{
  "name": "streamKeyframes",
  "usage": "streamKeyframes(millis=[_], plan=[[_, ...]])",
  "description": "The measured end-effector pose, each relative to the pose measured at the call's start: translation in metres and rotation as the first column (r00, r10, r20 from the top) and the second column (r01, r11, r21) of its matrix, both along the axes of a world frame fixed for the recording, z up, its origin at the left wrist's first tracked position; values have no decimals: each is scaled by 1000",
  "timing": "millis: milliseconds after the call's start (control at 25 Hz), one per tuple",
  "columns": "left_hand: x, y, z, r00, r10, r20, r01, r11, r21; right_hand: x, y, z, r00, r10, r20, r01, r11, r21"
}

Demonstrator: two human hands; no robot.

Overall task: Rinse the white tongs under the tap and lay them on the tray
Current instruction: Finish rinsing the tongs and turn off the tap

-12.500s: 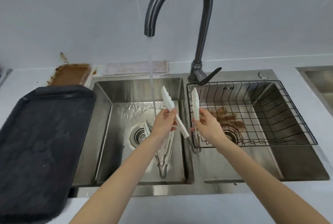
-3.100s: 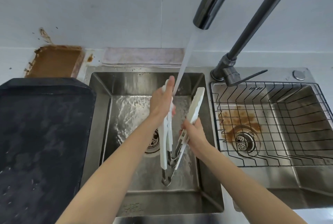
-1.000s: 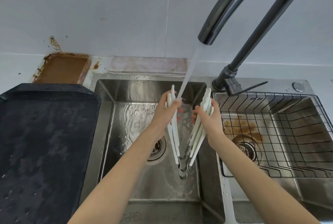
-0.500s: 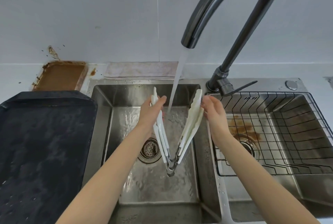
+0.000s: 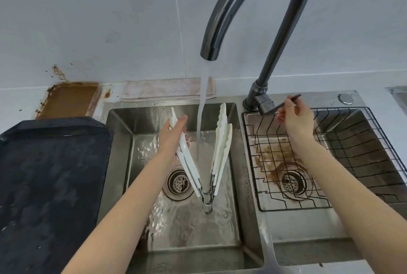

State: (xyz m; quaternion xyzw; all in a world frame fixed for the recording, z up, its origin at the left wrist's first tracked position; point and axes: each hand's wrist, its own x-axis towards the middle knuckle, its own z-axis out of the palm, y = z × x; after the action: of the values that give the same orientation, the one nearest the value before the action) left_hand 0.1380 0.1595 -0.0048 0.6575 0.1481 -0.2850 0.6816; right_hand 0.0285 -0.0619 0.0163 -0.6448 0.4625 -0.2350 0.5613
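Several white tongs (image 5: 221, 148) with metal hinges are stacked together and spread in a V over the left sink basin (image 5: 123, 141). My left hand (image 5: 172, 136) grips their left arms, hinge end pointing down. Water runs from the dark tap (image 5: 233, 7) between the two arms. My right hand (image 5: 296, 119) is at the tap lever (image 5: 286, 103), fingers on it. The right arms of the tongs hang free. The black tray (image 5: 50, 176) lies on the counter to the left.
The right basin holds a black wire basket (image 5: 361, 141) over a rust-stained drain (image 5: 293, 182). A brown dirty dish (image 5: 70, 98) and a folded cloth (image 5: 163, 88) sit behind the sink against the white wall.
My right hand has let go of the tongs' right arms and moved right to the tap lever. My left hand still holds the tongs under the running water.
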Motion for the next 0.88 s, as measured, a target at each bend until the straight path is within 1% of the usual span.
streamKeyframes(millis=[80, 160, 280, 400, 480, 560, 600, 640, 680, 720, 760, 800, 840, 880], plan=[[0, 0, -4, 1000, 5, -9, -5, 1000, 0, 1, 2, -5, 1000, -2, 17, 2, 999, -45], [0, 1, -7, 1000, 6, -27, -7, 1000, -13, 4, 2, -4, 1000, -11, 24, 13, 998, -54], [0, 3, -11, 998, 21, -62, -24, 999, -48, 10, -5, 2, 1000, 23, -7, -23, 999, -30], [1, 7, -12, 997, 27, -75, -32, 997, -69, 13, -7, 6, 1000, 22, -4, -22, 1000, 6], [1, 11, -12, 995, 45, -87, -51, 996, -72, 13, -1, 10, 999, -43, -5, 43, 999, 24], [1, 15, -11, 992, 74, -98, -85, 991, -107, 10, 18, 11, 990, -143, 12, 142, 988, 58], [1, 17, -12, 990, 88, -108, -102, 986, -128, 7, 36, 10, 988, -152, 26, 150, 985, 83], [1, 20, -12, 987, 102, -120, -119, 982, -145, 3, 58, 11, 995, -98, 33, 94, 990, 101], [0, 22, -12, 985, 110, -133, -130, 979, -155, 0, 82, 8, 1000, 16, 15, -18, 993, 115], [0, 23, -13, 984, 109, -145, -131, 979, -158, -5, 105, 4, 985, 169, -26, -164, 975, 150], [0, 24, -13, 982, 104, -159, -129, 979, -156, -8, 125, -1, 947, 314, -67, -292, 929, 228], [0, 26, -13, 980, 101, -174, -128, 979, -155, -10, 140, -7, 906, 414, -83, -366, 868, 337], [0, 27, -13, 977, 98, -190, -129, 979, -161, -11, 150, -14, 880, 469, -75, -395, 810, 433], [1, 29, -13, 975, 91, -203, -126, 978, -164, -11, 156, -19, 870, 490, -60, -400, 772, 493]])
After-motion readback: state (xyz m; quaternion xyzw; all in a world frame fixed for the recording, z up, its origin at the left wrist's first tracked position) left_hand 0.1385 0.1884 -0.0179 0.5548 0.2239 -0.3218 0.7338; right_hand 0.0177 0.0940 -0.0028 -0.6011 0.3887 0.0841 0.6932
